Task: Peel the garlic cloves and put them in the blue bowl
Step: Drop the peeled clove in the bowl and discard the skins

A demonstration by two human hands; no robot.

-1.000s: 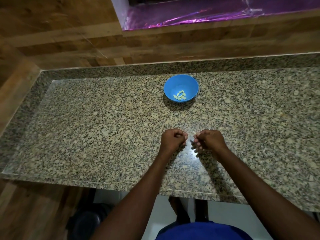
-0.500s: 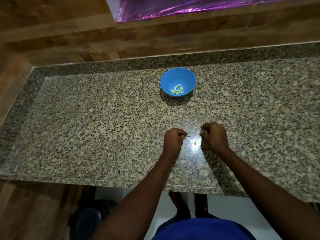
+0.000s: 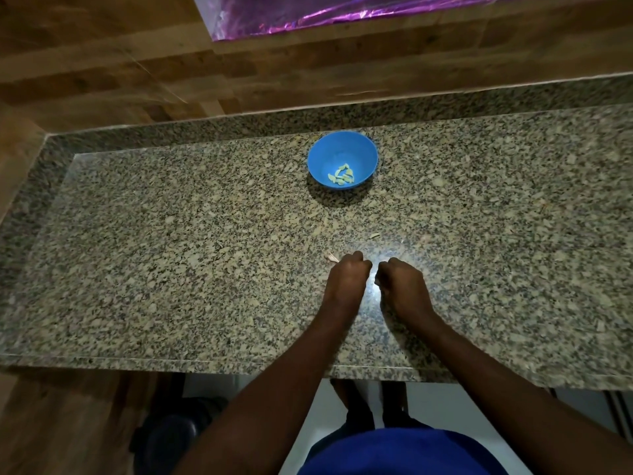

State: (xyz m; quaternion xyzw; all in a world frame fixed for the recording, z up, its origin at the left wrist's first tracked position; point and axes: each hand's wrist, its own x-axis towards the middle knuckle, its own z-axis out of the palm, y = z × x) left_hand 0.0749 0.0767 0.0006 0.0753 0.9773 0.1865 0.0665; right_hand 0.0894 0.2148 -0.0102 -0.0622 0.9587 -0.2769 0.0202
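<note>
Head view is showing me two hands sitting close together on the speckled stone table. I am seeing the left hand with its fingers curled in tight like a fist. I am seeing the right hand curled up the same way, just beside it, with a small gap between them. I cannot tell if a garlic clove is hiding inside either fist, because the fingers are covering it.

A little pale bit is lying on the table, just beside the left hand's knuckles. It is looking like a garlic piece or its skin, but it is too small for me to be sure. Another tiny pale scrap is lying a bit farther up.

I am seeing the blue bowl standing upright farther back on the table, well apart from the hands. Some peeled garlic cloves are sitting in a small pile at the bottom of it.
</note>
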